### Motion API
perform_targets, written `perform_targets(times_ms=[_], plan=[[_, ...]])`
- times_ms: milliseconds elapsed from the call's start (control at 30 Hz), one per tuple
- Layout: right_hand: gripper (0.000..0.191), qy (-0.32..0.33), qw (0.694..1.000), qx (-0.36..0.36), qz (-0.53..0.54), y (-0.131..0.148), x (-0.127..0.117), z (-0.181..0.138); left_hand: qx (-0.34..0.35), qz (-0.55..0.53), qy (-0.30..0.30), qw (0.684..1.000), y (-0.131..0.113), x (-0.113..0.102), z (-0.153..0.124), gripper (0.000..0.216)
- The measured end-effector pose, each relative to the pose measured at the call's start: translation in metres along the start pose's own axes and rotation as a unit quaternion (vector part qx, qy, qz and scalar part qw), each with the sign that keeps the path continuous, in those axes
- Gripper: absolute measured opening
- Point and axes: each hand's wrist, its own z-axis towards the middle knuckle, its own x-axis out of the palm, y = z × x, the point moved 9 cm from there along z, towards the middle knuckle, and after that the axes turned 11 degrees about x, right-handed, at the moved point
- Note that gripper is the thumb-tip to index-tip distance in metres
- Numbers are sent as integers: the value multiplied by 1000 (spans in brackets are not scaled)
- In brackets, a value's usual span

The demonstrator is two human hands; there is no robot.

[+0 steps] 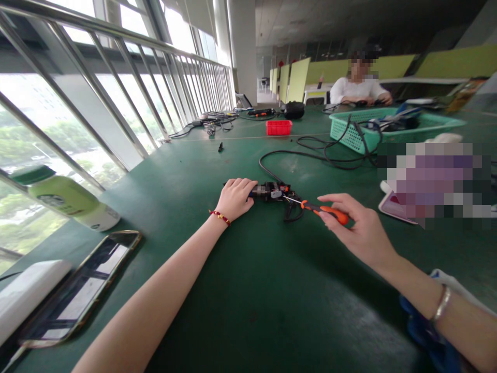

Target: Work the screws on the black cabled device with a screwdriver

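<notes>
A small black electronic device [272, 191] with a cable lies on the green table [248, 290]. My left hand [235, 198] is closed over its left end and presses it down. My right hand [355, 228] pinches an orange-handled screwdriver [324, 210]. The screwdriver's thin metal tip reaches the top of the device. A black cable [295, 155] runs from the device toward the back of the table.
A phone [83, 290] and a white box [27, 295] lie at the near left beside a green-capped bottle [68, 199]. A teal basket [392, 129] and a red tray [278, 127] stand farther back. Another person [359, 85] sits at the far end. A railing runs along the left.
</notes>
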Motion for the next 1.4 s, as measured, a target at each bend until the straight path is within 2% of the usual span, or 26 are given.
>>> perform_targets(times_ms=[100,167,267,333,533,600,767,967,1067,1167,1267,1400], plan=[[42,-63,997,-47,27,6,-11,-2,-3,2,4,1000,0,1,0,42],[44,-71,996,-51,30,6,-12,-2,-4,4,4,1000,1,1,0,42],[29,-9,1000,7,6,-3,-1,1,-1,5,2,1000,0,0,0,42],[28,22,999,40,1,-9,4,1,0,7,0,1000,0,0,0,42],[49,-66,997,-12,44,-3,-11,1,-2,5,3,1000,-1,-1,0,41],[47,-51,998,1,42,-4,-8,2,-3,6,4,1000,0,-1,0,41],[33,46,997,62,27,-11,7,1,-2,12,3,1000,-1,-1,0,42],[31,-40,999,-18,11,0,-7,1,0,10,3,1000,0,1,0,42],[28,12,1000,8,14,-5,2,3,-4,6,4,1000,2,2,-1,43],[37,61,995,72,32,-16,10,3,-9,-8,4,1000,3,2,-2,44],[40,62,991,108,53,-22,10,3,-9,-20,1,1000,4,2,-3,44],[35,32,994,88,62,-19,7,5,-9,-32,-3,999,6,3,-5,42]])
